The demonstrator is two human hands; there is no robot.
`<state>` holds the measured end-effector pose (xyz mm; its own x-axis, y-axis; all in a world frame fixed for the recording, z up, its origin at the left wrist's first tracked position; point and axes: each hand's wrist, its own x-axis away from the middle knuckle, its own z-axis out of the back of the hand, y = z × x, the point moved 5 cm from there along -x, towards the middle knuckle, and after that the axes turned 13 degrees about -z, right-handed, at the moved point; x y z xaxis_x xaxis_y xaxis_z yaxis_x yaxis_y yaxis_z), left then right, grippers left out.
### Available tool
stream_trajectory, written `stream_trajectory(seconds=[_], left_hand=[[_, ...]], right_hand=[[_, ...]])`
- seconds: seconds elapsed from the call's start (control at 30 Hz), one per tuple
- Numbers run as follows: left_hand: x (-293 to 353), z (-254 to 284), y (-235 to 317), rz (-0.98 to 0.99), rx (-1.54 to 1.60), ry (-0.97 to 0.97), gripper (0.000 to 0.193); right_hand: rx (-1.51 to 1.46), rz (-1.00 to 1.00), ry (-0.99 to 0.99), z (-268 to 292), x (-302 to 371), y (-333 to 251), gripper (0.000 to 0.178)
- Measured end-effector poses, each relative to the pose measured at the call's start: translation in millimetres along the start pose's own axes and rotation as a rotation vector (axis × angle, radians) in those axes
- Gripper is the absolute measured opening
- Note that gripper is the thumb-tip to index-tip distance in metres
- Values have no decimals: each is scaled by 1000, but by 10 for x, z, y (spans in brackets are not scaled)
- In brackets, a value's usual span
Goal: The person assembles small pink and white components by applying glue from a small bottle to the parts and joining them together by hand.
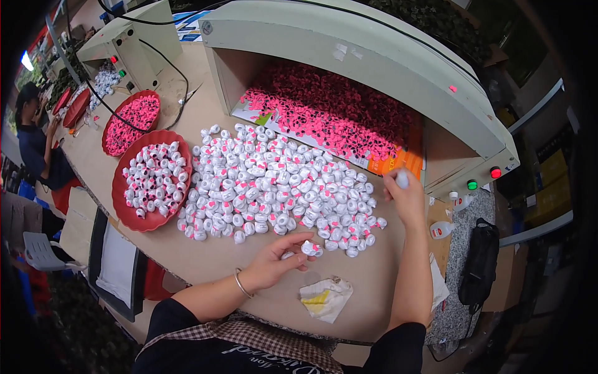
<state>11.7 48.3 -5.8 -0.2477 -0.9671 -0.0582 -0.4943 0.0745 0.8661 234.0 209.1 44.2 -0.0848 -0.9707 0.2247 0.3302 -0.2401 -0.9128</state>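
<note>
My left hand (274, 262), near the table's front edge, closes its fingers on a small white piece with pink parts (311, 249). It looks like a little molded figure head. Farther right, my right hand (403, 194) is closed around a small whitish bottle (402, 180); only its rounded end shows, and the rest is hidden by the fingers. Between and beyond my hands spreads a heap of similar white pieces (268, 181), many with pink parts. A scalloped red tray (120, 202) at the left holds more of them, some with dark pink patches.
A pale green box-shaped machine (349, 53) arches over many small pink-and-dark pieces (330, 115). Another red tray (107, 146) holds pink pieces. A crumpled, yellow-stained cloth (327, 299) lies near me. One white bottle (441, 230) stands at right. A person (40, 137) works far left.
</note>
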Motion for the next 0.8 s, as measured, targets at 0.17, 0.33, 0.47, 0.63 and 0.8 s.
stream_trajectory(seconds=[0.17,0.33,0.47,0.63,0.8], left_hand=[[23,-34,-21,-11,-67,-30,36],[15,-102,-13,-91,-225,-92,34],[38,-148,60,-215,-462,-146,34],[40,-144,67,-212,-460,-190,35],[53,-72,3,-121,-391,-153,36]], right_hand=[[-452,-77,-279,-273,1250,70,8],[-521,-192,-385,-728,1685,284,8],[-526,-257,-357,-822,1668,414,9],[-511,-306,-314,-845,1678,463,10],[-483,-244,-326,-892,1616,527,16]])
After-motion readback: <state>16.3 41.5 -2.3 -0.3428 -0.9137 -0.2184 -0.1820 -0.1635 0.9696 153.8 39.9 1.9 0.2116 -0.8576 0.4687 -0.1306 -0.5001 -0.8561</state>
